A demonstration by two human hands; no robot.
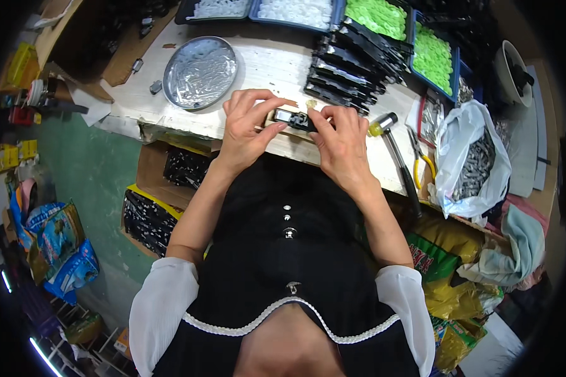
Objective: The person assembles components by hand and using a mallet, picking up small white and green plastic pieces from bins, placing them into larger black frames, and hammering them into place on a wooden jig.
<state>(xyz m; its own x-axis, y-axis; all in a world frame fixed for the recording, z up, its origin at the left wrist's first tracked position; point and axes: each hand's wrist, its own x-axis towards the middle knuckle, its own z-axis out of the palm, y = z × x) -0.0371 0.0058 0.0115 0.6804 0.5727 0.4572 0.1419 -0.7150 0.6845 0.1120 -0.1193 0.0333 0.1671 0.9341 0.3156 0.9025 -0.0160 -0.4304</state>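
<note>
Left hand [248,129] half-curled at the left end of the part [294,119], can't tell if gripping; right hand [343,141] pinches the other end, likely steadying; hammer [401,162] probably kept within reach

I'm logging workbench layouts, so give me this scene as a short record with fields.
Left hand: thumb and forefinger apart around the left end of the small black part; contact unclear
Right hand: fingertips on that part's right end
Left on bench: round metal dish
Beyond the hands: stacked black parts
Far side: dark blue trays of white pieces and green pieces
Right on bench: black-handled hammer, white plastic bag of grey pieces
</note>
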